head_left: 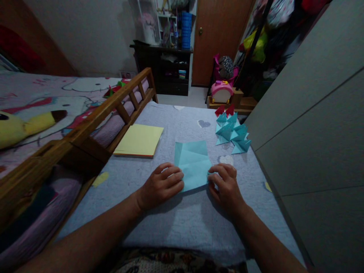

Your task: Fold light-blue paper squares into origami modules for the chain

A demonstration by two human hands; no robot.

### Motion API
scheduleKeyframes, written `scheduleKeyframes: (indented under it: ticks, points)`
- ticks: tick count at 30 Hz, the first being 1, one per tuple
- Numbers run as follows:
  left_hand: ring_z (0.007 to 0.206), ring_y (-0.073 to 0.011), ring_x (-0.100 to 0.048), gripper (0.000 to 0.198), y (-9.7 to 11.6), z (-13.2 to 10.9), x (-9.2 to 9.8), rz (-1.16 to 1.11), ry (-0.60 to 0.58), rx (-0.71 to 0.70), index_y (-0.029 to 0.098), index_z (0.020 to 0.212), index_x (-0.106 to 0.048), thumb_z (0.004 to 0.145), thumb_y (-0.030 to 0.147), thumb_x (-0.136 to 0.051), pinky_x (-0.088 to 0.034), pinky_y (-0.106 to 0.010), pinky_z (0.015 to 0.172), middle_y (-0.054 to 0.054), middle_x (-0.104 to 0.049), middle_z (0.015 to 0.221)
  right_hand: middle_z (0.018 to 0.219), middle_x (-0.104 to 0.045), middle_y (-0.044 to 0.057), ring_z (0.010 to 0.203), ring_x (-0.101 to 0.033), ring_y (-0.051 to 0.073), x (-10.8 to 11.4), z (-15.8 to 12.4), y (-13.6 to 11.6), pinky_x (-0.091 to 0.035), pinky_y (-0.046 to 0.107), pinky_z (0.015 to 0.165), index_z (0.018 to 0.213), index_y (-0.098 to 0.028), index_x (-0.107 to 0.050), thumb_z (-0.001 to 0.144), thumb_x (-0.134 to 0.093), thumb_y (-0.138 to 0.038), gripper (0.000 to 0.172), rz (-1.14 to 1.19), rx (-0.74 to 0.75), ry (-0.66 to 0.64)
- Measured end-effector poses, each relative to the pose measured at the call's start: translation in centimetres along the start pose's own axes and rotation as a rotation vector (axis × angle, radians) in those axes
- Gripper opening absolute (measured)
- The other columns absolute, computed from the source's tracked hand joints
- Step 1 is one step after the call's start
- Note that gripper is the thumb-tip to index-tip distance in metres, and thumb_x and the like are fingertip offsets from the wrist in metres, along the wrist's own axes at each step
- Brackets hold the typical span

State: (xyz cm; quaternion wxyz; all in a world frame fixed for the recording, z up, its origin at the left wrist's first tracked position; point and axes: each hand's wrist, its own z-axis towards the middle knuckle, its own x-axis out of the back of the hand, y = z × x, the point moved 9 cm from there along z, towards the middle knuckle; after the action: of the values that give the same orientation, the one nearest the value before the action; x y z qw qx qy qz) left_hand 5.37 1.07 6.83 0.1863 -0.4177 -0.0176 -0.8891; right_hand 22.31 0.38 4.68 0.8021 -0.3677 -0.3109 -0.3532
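Note:
A light blue sheet of origami paper (193, 161) with crease lines lies in front of me, its near edge slightly raised. My left hand (166, 180) pinches its left edge, fingers pressed together and thumb hidden beneath. On the opposite side, my right hand (223, 182) grips the right edge near the lower corner between thumb and fingers. Several folded blue paper pieces (227, 131) stand in a cluster beyond my right hand, with two red folded pieces (229, 110) behind them. Left of the sheet is a stack of yellow-topped paper (140, 139).
The surface is a bed with a pale blue patterned sheet (159, 235). A wooden rail (122, 112) borders it on the left, beside another bed holding a yellow plush toy (17, 129). A grey cabinet wall (318, 125) closes the right side. A pink toy case (222, 93) stands beyond.

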Motion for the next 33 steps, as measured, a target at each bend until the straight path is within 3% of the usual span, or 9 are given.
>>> scheduleKeyframes:
  ticks: [4, 8, 13, 18, 23, 29, 33]
  points:
    - [0.094, -0.0204, -0.062, 0.015, -1.5, -0.3, -2.7, -0.073, -0.196, 0.138, 0.020, 0.085, -0.064, 0.091, 0.010, -0.054, -0.043, -0.040, 0.097, -0.003, -0.071, 0.092, 0.096, -0.065, 0.006, 0.101, -0.052, 0.026, -2.0, -0.1, 1.0, -0.036, 0.046, 0.097, 0.086, -0.022, -0.061, 0.082, -0.056, -0.005, 0.018, 0.008, -0.066, -0.161]
    - [0.088, -0.0222, -0.061, 0.003, -2.4, -1.0, -4.2, -0.259, -0.310, 0.262, 0.018, 0.085, -0.062, 0.085, 0.016, -0.060, -0.044, -0.041, 0.089, -0.005, -0.069, 0.088, 0.095, -0.067, 0.005, 0.099, -0.053, 0.025, -2.4, -0.2, 1.5, -0.035, 0.045, 0.094, 0.090, -0.022, -0.064, 0.085, -0.057, -0.007, 0.017, 0.036, -0.080, -0.192]
    - [0.078, -0.0201, -0.062, 0.008, -4.1, -1.6, -4.4, -0.423, -0.244, 0.431, 0.018, 0.085, -0.062, 0.091, 0.022, -0.058, -0.046, -0.036, 0.076, -0.004, -0.068, 0.080, 0.095, -0.069, 0.004, 0.099, -0.055, 0.024, -2.0, -0.3, 1.7, -0.034, 0.046, 0.095, 0.088, -0.022, -0.064, 0.089, -0.060, -0.013, 0.010, 0.052, -0.112, -0.198]
    - [0.067, -0.0163, -0.060, 0.014, -5.9, -1.9, -5.5, -0.576, -0.267, 0.643, 0.019, 0.080, -0.062, 0.092, 0.023, -0.056, -0.045, -0.028, 0.062, -0.001, -0.065, 0.073, 0.095, -0.069, 0.004, 0.101, -0.055, 0.025, -2.1, -0.5, 1.7, -0.032, 0.049, 0.099, 0.085, -0.022, -0.061, 0.088, -0.063, -0.017, 0.007, 0.021, -0.140, -0.218]
    - [0.062, -0.0159, -0.057, 0.017, -6.5, -1.4, -6.2, -0.570, -0.337, 0.683, 0.019, 0.074, -0.059, 0.090, 0.025, -0.057, -0.040, -0.026, 0.056, 0.000, -0.061, 0.067, 0.105, -0.067, 0.007, 0.107, -0.051, 0.029, -1.5, -1.0, 1.5, -0.033, 0.052, 0.099, 0.087, -0.023, -0.064, 0.085, -0.063, -0.012, 0.012, -0.068, -0.171, -0.149]
    - [0.059, -0.0154, -0.055, 0.023, -6.6, -1.1, -6.8, -0.552, -0.401, 0.739, 0.019, 0.070, -0.055, 0.092, 0.028, -0.056, -0.036, -0.026, 0.055, 0.001, -0.057, 0.062, 0.104, -0.063, 0.008, 0.104, -0.051, 0.029, -1.3, -1.5, 2.3, -0.038, 0.048, 0.091, 0.090, -0.024, -0.069, 0.084, -0.066, -0.011, 0.015, -0.121, -0.279, -0.126]
    - [0.063, -0.0164, -0.056, 0.022, -6.2, -1.0, -6.2, -0.429, -0.361, 0.763, 0.019, 0.072, -0.057, 0.093, 0.026, -0.057, -0.039, -0.028, 0.061, 0.000, -0.060, 0.067, 0.105, -0.063, 0.007, 0.105, -0.050, 0.028, -0.9, -1.3, 3.1, -0.038, 0.043, 0.089, 0.088, -0.024, -0.071, 0.086, -0.065, -0.010, 0.016, -0.145, -0.314, -0.096]
